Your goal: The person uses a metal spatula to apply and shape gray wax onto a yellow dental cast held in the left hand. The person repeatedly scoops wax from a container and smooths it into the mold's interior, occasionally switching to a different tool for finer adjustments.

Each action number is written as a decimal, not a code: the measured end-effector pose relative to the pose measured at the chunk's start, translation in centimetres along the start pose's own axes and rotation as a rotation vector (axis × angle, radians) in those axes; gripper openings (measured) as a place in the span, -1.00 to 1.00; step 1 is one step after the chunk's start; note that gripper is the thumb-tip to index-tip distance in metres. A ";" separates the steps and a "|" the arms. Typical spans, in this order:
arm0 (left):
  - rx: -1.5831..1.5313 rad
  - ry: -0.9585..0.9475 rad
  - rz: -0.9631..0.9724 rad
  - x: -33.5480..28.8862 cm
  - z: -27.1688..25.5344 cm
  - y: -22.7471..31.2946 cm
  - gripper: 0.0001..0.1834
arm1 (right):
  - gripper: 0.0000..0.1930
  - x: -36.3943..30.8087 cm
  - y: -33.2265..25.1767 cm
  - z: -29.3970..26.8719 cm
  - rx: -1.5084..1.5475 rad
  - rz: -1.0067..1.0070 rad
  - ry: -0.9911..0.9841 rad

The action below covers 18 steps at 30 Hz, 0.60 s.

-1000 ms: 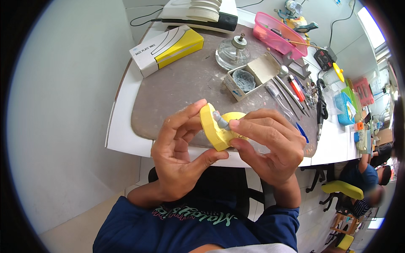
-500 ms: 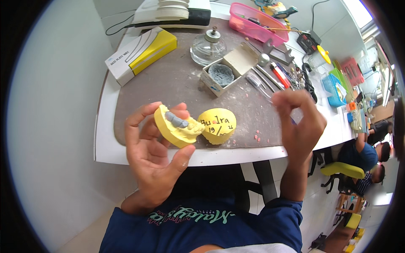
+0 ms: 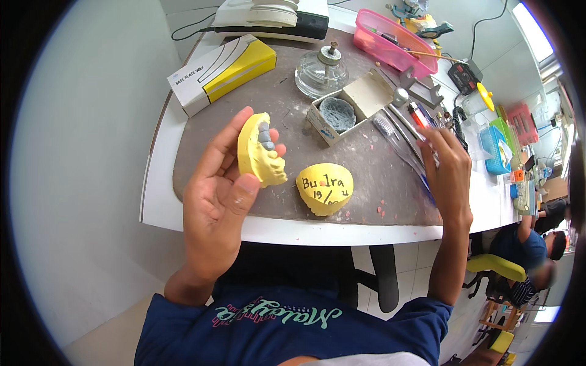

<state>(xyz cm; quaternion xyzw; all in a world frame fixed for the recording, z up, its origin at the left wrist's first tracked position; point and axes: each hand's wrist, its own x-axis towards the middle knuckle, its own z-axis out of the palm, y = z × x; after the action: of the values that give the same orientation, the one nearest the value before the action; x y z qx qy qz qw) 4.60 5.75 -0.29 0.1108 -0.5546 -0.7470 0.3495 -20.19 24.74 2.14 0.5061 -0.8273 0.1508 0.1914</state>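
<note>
My left hand point(image 3: 217, 201) grips a yellow dental cast point(image 3: 251, 152) above the near left of the mat, its thumb in front and fingers behind. A row of grey wax teeth point(image 3: 265, 135) sits along one side of that cast. A second yellow cast point(image 3: 325, 189), with black handwriting on its base, lies on the mat to the right of it. Over the tools on the right is my right hand point(image 3: 448, 174), its fingers bent and apart, with nothing visible held. Nearest its fingertips are a red lighter point(image 3: 418, 114) and several metal wax tools point(image 3: 400, 125); the hand covers part of them.
A small open box point(image 3: 332, 131) holds a block of blue-grey wax point(image 3: 337, 114). Behind it stands a glass spirit lamp point(image 3: 321, 74). A yellow-and-white carton point(image 3: 223, 73) lies back left, a pink basket point(image 3: 390, 46) back right. A brush point(image 3: 384, 127) lies beside the tools. People sit farther right.
My left hand has raised and turned the cast, away from the one on the mat. My right hand has opened from a pinched shape and reached over the tools. The view has shifted slightly.
</note>
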 end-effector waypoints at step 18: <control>0.143 -0.221 -0.394 7.3 -1.8 2.4 -0.29 | -0.79 2.0 1.0 -0.2 0.026 0.111 -0.262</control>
<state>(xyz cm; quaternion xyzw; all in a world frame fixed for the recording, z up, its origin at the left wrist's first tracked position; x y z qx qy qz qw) 1.19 -0.61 2.87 0.1592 -0.6087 -0.7671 0.1254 -21.83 23.74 3.19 0.4775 -0.8699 0.1043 0.0666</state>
